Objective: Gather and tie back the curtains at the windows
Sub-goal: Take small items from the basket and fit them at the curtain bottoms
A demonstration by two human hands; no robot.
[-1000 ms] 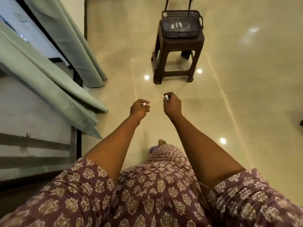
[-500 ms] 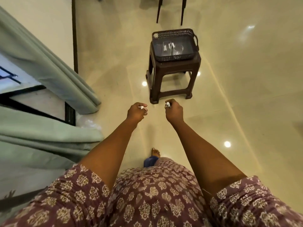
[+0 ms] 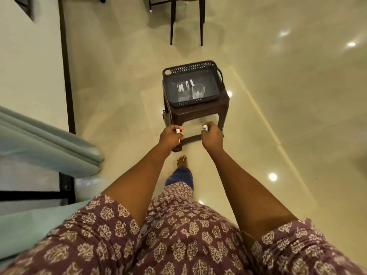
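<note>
Curtains point(image 3: 49, 147) pale green, bunched at left edge of frame, well apart from both hands | left hand point(image 3: 170, 135) centre frame, curled round small white clip point(image 3: 178, 131) | right hand point(image 3: 211, 135) just beside it, pinching another white clip point(image 3: 205, 127) | dark basket point(image 3: 191, 69) on brown stool point(image 3: 195, 114) above hands, holding clear glass point(image 3: 198, 91)
</note>
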